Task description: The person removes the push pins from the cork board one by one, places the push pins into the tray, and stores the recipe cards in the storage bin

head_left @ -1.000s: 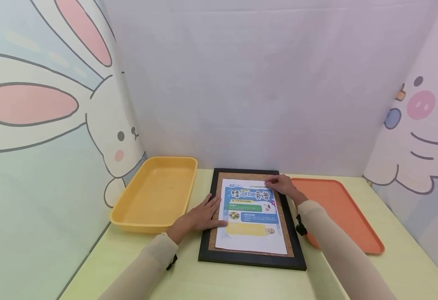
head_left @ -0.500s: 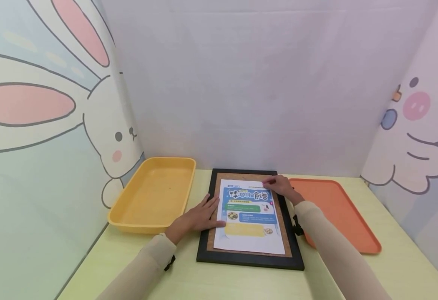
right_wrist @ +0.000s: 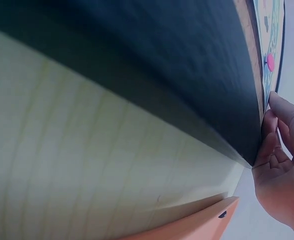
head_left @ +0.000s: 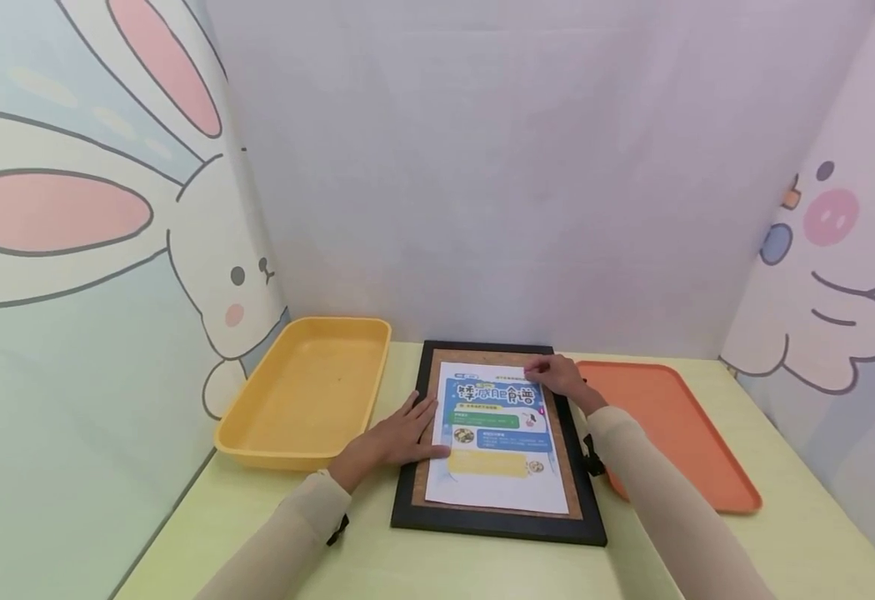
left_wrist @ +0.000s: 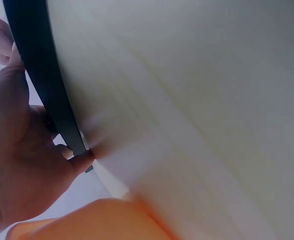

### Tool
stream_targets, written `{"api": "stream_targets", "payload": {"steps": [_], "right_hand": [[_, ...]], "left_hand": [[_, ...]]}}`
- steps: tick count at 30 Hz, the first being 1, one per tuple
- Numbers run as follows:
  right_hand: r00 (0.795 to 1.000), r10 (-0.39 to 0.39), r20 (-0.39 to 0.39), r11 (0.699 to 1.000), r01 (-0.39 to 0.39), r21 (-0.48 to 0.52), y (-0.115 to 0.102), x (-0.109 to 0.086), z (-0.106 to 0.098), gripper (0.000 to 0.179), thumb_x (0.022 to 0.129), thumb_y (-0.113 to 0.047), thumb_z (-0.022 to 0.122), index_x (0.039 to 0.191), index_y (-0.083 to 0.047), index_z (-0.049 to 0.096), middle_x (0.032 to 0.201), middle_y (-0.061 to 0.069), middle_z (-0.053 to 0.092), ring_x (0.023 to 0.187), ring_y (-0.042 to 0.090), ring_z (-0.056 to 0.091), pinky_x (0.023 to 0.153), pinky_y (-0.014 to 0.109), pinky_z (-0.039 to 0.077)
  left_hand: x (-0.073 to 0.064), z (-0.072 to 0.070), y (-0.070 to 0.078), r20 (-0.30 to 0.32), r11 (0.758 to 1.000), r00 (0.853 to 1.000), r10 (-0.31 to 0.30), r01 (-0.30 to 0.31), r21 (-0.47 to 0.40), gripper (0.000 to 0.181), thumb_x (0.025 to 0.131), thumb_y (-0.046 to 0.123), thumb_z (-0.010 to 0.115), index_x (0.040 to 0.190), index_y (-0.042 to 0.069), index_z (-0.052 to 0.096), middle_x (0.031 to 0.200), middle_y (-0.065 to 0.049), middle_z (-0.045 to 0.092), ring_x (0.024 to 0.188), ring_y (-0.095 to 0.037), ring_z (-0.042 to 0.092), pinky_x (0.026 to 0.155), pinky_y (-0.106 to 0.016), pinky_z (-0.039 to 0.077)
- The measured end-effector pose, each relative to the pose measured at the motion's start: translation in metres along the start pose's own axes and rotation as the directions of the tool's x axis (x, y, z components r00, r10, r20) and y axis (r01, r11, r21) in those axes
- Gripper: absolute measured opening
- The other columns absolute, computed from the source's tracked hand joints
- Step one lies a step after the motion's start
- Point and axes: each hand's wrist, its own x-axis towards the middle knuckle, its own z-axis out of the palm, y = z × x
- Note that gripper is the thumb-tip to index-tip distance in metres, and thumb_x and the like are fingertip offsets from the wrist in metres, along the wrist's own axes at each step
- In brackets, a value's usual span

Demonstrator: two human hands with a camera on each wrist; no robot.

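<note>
A cork board in a black frame (head_left: 497, 523) lies flat on the table, with a printed paper sheet (head_left: 490, 492) on it. My left hand (head_left: 398, 437) rests with fingers spread over the left frame edge and the sheet's left side. In the left wrist view, that hand (left_wrist: 32, 135) crosses the black frame bar. At the sheet's top right corner my right hand (head_left: 560, 375) pinches a pink pushpin, mostly hidden by the fingertips. Another pink pushpin (right_wrist: 270, 61) stands in the sheet's right side, just below the right hand (right_wrist: 287, 165) in the head view.
A deep yellow tray (head_left: 306, 457) sits left of the board. To the right lies a flat orange tray (head_left: 688, 433), partly behind the right forearm. A pale curtain wall (head_left: 482, 208) stands close behind, with cartoon-printed panels on both sides.
The right fingertips stay at the sheet's top right corner, and the pink pin seen there earlier is now mostly covered. The left hand keeps its place; the head view shifts slightly.
</note>
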Motion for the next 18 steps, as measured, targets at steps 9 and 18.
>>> {"api": "stream_targets", "payload": {"steps": [9, 18], "right_hand": [[1.000, -0.028, -0.011, 1.000, 0.028, 0.001, -0.0014, -0.0010, -0.0009, 0.017, 0.098, -0.020, 0.074, 0.110, -0.008, 0.077, 0.104, 0.012, 0.071, 0.095, 0.028, 0.060, 0.080, 0.036, 0.048], [1.000, -0.023, 0.001, 1.000, 0.023, 0.001, 0.0001, -0.0021, 0.0010, 0.016, 0.098, -0.020, 0.075, 0.109, -0.009, 0.078, 0.106, 0.012, 0.071, 0.097, 0.029, 0.060, 0.082, 0.037, 0.048]], "left_hand": [[0.0024, 0.0018, -0.0022, -0.012, 1.000, 1.000, -0.010, 0.010, 0.009, 0.108, 0.092, 0.082, 0.048, 0.167, 0.012, 0.016, 0.175, -0.005, 0.009, 0.160, -0.035, 0.002, 0.123, -0.055, 0.027], [0.0012, 0.0052, -0.0022, -0.005, 1.000, 1.000, -0.016, 0.016, 0.009, 0.108, 0.092, 0.082, 0.048, 0.168, 0.012, 0.016, 0.175, -0.005, 0.008, 0.160, -0.034, 0.002, 0.123, -0.054, 0.026]]}}
